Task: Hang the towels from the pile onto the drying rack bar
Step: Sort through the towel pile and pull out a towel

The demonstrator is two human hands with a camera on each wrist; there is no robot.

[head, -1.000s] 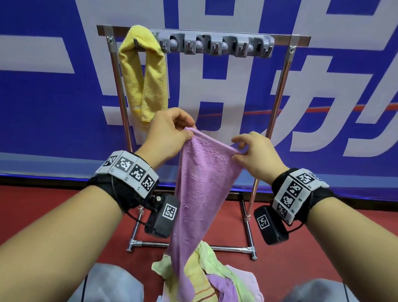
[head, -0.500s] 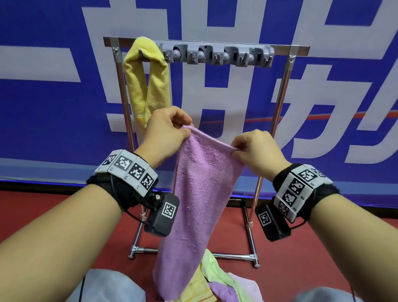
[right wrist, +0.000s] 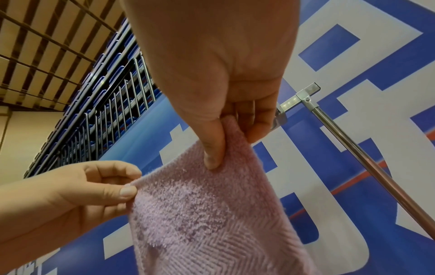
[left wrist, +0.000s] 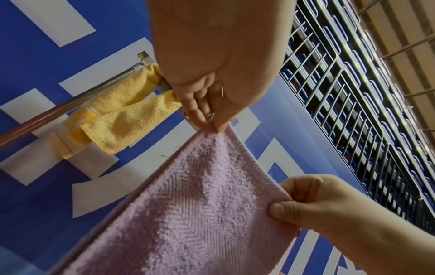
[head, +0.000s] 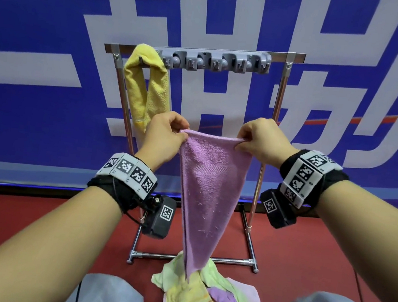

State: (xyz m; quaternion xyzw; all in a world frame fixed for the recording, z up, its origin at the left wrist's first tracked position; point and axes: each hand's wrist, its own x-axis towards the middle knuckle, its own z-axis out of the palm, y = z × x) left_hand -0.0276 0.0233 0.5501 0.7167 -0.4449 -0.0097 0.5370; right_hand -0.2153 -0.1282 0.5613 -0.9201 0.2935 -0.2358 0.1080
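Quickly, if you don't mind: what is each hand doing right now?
Left hand: pinches one top corner of the purple towel.
Right hand: pinches the other top corner of the same towel.

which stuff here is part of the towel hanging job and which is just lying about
In the job: purple towel, pinched at its top edge by left hand and right hand; drying rack bar; yellow towel already hung; towel pile.

Just there: grey clip strip on the bar; blue banner; red floor.

Indoor sports arena, tiered blue seats (left wrist: 367, 96), railing (right wrist: 113, 104), banner wall (head: 57, 35)
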